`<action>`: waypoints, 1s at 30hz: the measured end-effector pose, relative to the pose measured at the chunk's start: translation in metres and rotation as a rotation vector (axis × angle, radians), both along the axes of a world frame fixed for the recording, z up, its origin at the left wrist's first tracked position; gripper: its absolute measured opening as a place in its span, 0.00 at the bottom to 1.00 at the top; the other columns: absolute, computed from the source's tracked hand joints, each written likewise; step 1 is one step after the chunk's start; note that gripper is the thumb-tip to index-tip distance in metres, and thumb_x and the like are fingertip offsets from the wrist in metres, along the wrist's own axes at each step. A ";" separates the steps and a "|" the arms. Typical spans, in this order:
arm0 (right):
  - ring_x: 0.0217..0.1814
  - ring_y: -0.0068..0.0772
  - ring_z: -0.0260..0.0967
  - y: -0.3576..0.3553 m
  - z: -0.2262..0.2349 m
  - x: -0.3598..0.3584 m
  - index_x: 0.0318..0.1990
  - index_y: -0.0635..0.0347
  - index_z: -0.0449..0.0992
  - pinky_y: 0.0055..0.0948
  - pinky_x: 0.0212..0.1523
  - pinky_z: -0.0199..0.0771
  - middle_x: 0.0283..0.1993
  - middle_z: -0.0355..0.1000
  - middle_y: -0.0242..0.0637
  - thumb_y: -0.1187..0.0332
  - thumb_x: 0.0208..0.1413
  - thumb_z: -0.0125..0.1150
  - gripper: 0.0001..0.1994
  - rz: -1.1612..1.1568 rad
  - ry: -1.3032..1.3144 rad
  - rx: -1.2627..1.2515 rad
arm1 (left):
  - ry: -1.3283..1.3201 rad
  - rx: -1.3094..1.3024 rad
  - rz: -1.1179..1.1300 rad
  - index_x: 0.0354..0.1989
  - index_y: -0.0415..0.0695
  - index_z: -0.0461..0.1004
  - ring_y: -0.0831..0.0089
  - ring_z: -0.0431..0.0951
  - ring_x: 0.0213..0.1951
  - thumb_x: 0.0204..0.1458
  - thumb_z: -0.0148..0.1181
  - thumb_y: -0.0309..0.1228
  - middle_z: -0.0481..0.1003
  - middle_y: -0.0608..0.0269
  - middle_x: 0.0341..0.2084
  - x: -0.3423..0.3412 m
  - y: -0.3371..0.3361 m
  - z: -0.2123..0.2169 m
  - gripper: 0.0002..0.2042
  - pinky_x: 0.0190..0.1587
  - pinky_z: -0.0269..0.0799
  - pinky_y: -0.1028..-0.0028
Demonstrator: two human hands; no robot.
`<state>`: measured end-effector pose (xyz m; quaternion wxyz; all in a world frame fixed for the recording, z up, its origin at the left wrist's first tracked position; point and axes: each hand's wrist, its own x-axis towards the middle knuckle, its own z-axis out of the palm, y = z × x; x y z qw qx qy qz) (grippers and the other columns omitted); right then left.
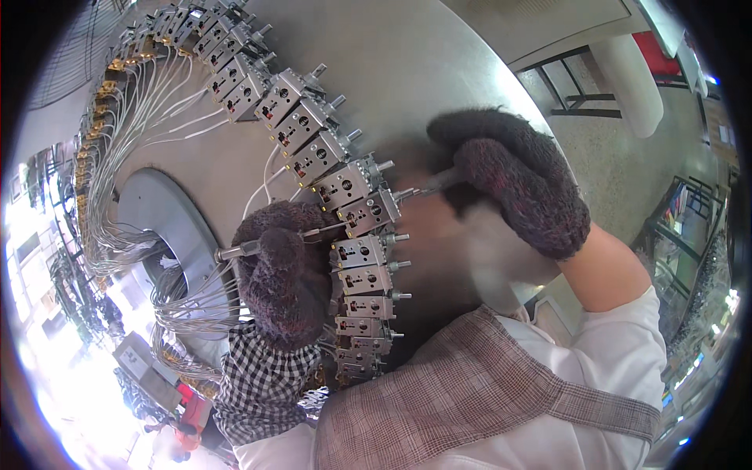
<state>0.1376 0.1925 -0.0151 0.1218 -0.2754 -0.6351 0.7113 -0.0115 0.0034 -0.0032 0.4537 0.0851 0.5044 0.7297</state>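
Right hand point(513, 180) grips a screwdriver point(435, 184) at a valve block point(370, 211), left hand point(282, 274) clutches a probe point(239, 251) — a slip could snag wires point(137, 117).

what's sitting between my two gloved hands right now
In the head view, grey metal valve blocks in the curved row lie between the left hand and the right hand.

The curved row of grey metal valve blocks point(313, 149) stands shoulder to shoulder across the round steel table point(423, 70), leaving no gap to reach through — their stub shafts jut right. To their left a thick fan of white wires point(141, 117) crowds the way. Right of the row bare steel lies open, save where the right hand point(513, 180) sits.
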 end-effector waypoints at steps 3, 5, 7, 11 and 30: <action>0.31 0.22 0.69 -0.004 -0.001 0.000 0.47 0.62 0.70 0.23 0.30 0.72 0.32 0.71 0.36 0.68 0.56 0.52 0.13 -0.071 0.089 -0.273 | 0.011 -0.024 0.010 0.37 0.42 0.68 0.63 0.72 0.38 0.52 0.53 0.43 0.72 0.59 0.31 0.001 -0.001 -0.001 0.16 0.43 0.69 0.62; 0.30 0.22 0.70 0.004 0.012 0.001 0.47 0.62 0.70 0.23 0.30 0.72 0.33 0.71 0.37 0.67 0.57 0.51 0.13 -0.002 -0.064 -0.304 | -0.017 -0.075 0.100 0.38 0.41 0.68 0.63 0.73 0.36 0.52 0.53 0.43 0.72 0.59 0.31 0.001 -0.008 -0.004 0.16 0.40 0.70 0.62; 0.30 0.23 0.70 0.003 0.010 -0.001 0.47 0.63 0.70 0.23 0.31 0.72 0.33 0.71 0.37 0.67 0.57 0.50 0.13 0.072 -0.216 -0.335 | 0.025 -0.076 0.119 0.38 0.41 0.68 0.64 0.73 0.35 0.52 0.53 0.43 0.72 0.59 0.31 0.003 -0.005 -0.006 0.16 0.39 0.70 0.63; 0.29 0.24 0.70 -0.002 0.005 -0.001 0.46 0.62 0.71 0.22 0.27 0.71 0.33 0.71 0.39 0.64 0.58 0.48 0.14 -0.067 -0.014 -0.240 | 0.123 -0.101 0.056 0.39 0.41 0.68 0.65 0.72 0.33 0.52 0.53 0.43 0.72 0.59 0.30 0.003 -0.002 -0.001 0.17 0.35 0.69 0.66; 0.21 0.22 0.69 0.001 0.016 -0.007 0.44 0.59 0.72 0.19 0.16 0.66 0.24 0.71 0.35 0.59 0.55 0.51 0.15 -0.086 -0.273 -0.472 | 0.087 -0.130 0.122 0.36 0.39 0.69 0.67 0.72 0.34 0.50 0.57 0.41 0.71 0.60 0.30 0.008 0.001 0.005 0.16 0.38 0.69 0.68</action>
